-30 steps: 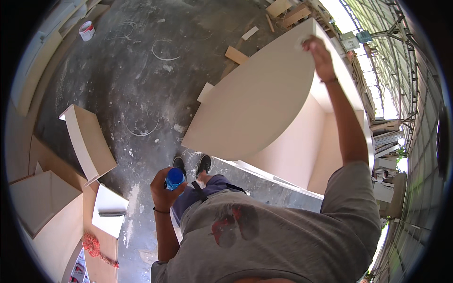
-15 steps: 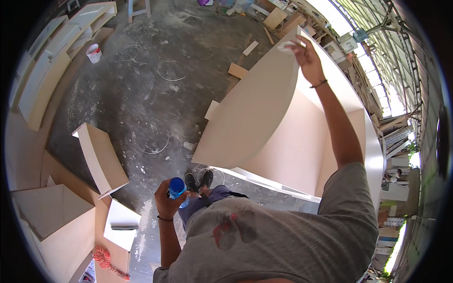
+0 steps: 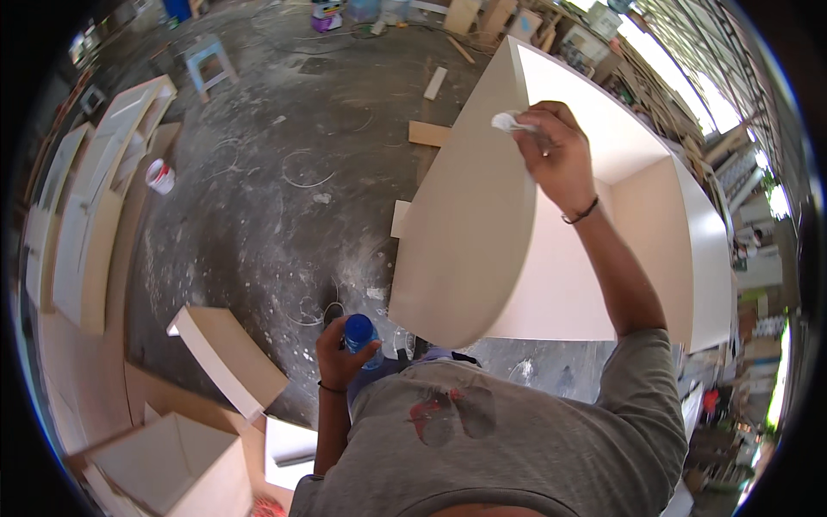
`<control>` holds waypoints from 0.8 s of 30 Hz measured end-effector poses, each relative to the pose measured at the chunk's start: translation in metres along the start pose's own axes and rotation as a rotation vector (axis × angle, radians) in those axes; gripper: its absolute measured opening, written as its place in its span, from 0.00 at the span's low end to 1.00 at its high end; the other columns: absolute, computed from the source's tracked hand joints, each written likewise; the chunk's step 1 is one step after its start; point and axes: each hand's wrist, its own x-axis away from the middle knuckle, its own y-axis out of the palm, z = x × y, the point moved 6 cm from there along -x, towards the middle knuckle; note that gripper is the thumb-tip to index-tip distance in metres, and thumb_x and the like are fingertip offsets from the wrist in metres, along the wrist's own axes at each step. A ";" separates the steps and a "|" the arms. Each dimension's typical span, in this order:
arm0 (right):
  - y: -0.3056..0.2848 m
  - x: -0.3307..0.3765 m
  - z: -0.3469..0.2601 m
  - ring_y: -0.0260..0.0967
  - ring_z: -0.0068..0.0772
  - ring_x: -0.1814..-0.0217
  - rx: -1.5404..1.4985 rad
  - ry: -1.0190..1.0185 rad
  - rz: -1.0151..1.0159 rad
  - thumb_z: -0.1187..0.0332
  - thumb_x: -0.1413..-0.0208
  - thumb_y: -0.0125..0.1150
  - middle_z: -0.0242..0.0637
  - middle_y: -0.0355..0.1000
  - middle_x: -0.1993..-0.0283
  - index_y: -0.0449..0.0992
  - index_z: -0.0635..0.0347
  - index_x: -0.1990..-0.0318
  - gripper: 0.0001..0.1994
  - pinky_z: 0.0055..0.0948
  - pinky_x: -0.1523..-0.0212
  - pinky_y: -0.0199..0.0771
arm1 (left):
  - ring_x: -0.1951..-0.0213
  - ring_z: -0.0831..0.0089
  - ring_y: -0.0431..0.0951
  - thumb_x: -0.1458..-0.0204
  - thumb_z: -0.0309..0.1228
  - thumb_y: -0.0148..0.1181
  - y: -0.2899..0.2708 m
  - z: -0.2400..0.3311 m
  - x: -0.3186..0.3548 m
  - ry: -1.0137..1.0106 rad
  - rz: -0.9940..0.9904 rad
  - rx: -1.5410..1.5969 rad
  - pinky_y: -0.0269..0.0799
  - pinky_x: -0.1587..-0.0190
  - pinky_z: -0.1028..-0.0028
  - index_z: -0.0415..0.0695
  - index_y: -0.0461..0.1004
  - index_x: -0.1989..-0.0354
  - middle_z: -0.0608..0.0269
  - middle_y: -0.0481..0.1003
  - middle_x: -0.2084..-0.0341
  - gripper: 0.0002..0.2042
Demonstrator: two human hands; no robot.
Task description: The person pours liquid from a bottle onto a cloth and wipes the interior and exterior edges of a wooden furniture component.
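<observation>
My left hand is closed round a clear bluish plastic bottle with a dark blue cap, held upright in front of my body. Between the fingers of my raised right hand is a crumpled white cloth. That hand is at the upper edge of a large pale panel with a curved outline. I cannot tell whether the cloth touches it. The panel forms one side of a big open box-like cabinet, whose pale inner wall shows to the right of my forearm.
Long pale furniture parts line the left. A bent board piece and an open box stand at lower left. Farther off are a white-and-red bucket and a light blue stool. Timber offcuts lie beyond the cabinet.
My right hand has come nearer to me along the panel's edge, with the cloth still in its fingers. My left hand keeps the bottle. The whole view has shifted.
</observation>
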 end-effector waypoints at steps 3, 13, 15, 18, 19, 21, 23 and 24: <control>0.006 -0.002 0.010 0.73 0.44 0.64 0.092 0.208 -0.054 0.75 0.54 0.64 0.42 0.73 0.64 0.78 0.60 0.68 0.04 0.35 0.63 0.75 | 0.69 0.73 0.77 0.67 0.34 0.77 -0.019 -0.023 -0.033 0.005 -0.074 0.006 0.73 0.63 0.73 0.41 0.75 0.63 0.63 0.76 0.71 0.22; 0.034 -0.071 0.078 0.73 0.53 0.60 0.800 0.440 -0.296 0.59 0.45 0.53 0.49 0.75 0.66 0.76 0.59 0.64 0.13 0.47 0.55 0.72 | 0.68 0.70 0.77 0.66 0.34 0.76 -0.086 -0.064 -0.100 -0.050 -0.288 0.110 0.73 0.62 0.72 0.41 0.74 0.62 0.60 0.76 0.70 0.22; 0.045 -0.080 0.079 0.73 0.53 0.59 0.794 0.503 -0.280 0.59 0.45 0.52 0.50 0.76 0.66 0.76 0.59 0.63 0.14 0.47 0.55 0.72 | 0.68 0.71 0.77 0.66 0.35 0.76 -0.095 -0.073 -0.110 -0.043 -0.280 0.119 0.73 0.62 0.72 0.41 0.74 0.62 0.60 0.76 0.70 0.22; 0.044 -0.058 0.064 0.73 0.52 0.60 0.871 0.509 -0.330 0.59 0.45 0.54 0.49 0.76 0.67 0.76 0.60 0.64 0.13 0.47 0.56 0.72 | 0.67 0.71 0.76 0.65 0.37 0.76 -0.104 -0.086 -0.118 -0.087 -0.260 0.186 0.72 0.61 0.72 0.40 0.74 0.62 0.60 0.76 0.70 0.23; 0.036 -0.039 0.043 0.73 0.52 0.61 0.830 0.468 -0.285 0.59 0.45 0.55 0.48 0.76 0.67 0.76 0.59 0.65 0.12 0.47 0.56 0.72 | 0.67 0.71 0.76 0.65 0.37 0.76 -0.105 -0.092 -0.118 -0.112 -0.257 0.214 0.72 0.61 0.72 0.40 0.74 0.62 0.60 0.76 0.70 0.23; 0.025 -0.011 0.010 0.74 0.51 0.62 0.765 0.453 -0.219 0.60 0.44 0.55 0.47 0.76 0.67 0.75 0.59 0.67 0.11 0.47 0.58 0.72 | 0.67 0.71 0.76 0.65 0.38 0.76 -0.106 -0.104 -0.117 -0.148 -0.262 0.231 0.72 0.62 0.72 0.40 0.74 0.62 0.60 0.76 0.70 0.23; 0.021 -0.005 -0.004 0.74 0.51 0.63 0.717 0.482 -0.175 0.60 0.44 0.56 0.46 0.76 0.68 0.74 0.58 0.68 0.11 0.47 0.59 0.72 | 0.67 0.71 0.75 0.65 0.37 0.76 -0.104 -0.115 -0.117 -0.170 -0.264 0.217 0.72 0.62 0.72 0.40 0.74 0.62 0.60 0.76 0.70 0.23; 0.022 -0.009 0.005 0.74 0.53 0.65 0.810 0.494 -0.267 0.59 0.43 0.54 0.47 0.76 0.69 0.73 0.59 0.67 0.12 0.48 0.60 0.72 | 0.67 0.71 0.75 0.65 0.37 0.76 -0.102 -0.115 -0.117 -0.149 -0.285 0.215 0.71 0.62 0.72 0.40 0.74 0.62 0.61 0.75 0.70 0.23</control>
